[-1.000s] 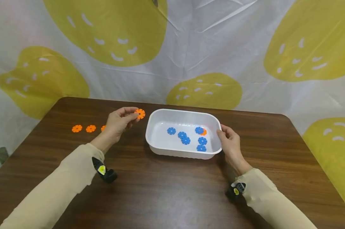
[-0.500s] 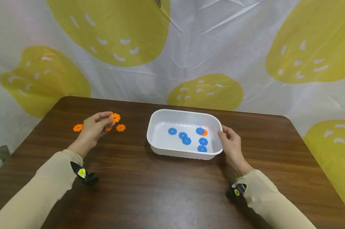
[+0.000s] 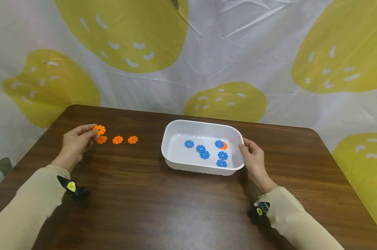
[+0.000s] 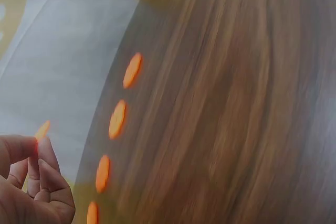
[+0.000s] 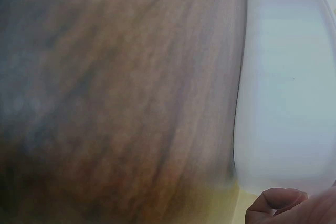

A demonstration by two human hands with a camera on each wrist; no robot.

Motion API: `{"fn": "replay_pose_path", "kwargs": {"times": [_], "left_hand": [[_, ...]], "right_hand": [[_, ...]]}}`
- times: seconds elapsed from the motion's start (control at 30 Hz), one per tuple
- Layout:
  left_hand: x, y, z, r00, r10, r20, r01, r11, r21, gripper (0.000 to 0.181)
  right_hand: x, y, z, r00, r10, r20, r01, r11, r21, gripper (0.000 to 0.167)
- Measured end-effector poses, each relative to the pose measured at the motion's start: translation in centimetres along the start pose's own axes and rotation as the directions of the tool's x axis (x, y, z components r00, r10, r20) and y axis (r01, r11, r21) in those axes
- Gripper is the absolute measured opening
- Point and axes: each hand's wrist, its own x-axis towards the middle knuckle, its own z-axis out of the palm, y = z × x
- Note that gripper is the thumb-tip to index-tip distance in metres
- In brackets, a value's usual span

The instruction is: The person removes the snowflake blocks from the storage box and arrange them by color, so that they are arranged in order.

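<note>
A flat orange plastic disc with a notched edge (image 3: 99,130) is pinched between the thumb and fingertips of the left hand (image 3: 75,144), and the right-hand wall of a white plastic rectangular tub with rounded corners (image 3: 194,167) is gripped by the right hand (image 3: 254,159), whose thumb is laid over the rim while its fingers are kept outside. The pinched disc is held up off the dark brown wood-grain table (image 3: 182,211), towards its left end, and in the left wrist view it is seen apart from a row of four similar orange discs (image 4: 117,119) laid flat on the wood. Three of these are visible in the head view, the nearest being partly covered by the held disc; the fourth is hidden behind the left hand. The tub is set near the middle of the table, to the right of the row and well apart from it. Inside it, six blue notched plastic discs (image 3: 189,143) are scattered, two of them overlapped near the centre, and one orange disc (image 3: 224,146) is partly covered by a blue one towards the right end. Both arms are covered by pale beige sleeves (image 3: 25,203), and the table is backed by a white cloth printed with large yellow fruit shapes (image 3: 144,88).
</note>
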Motion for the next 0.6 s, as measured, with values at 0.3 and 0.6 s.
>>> {"fn": "replay_pose_path", "kwargs": {"times": [0.3, 0.6], "left_hand": [[0.6, 0.0, -3.7, 0.992, -0.029, -0.126, 0.031, 0.999, 0.011, 0.018], [1.1, -0.3, -5.6, 0.979, -0.055, -0.195, 0.055, 0.998, -0.006, 0.031]], "right_hand": [[0.0, 0.0, 0.0, 1.000, -0.010, 0.003, 0.010, 1.000, 0.003, 0.040], [0.0, 0.1, 0.0, 1.000, -0.018, -0.007, 0.018, 1.000, 0.001, 0.039]]}}
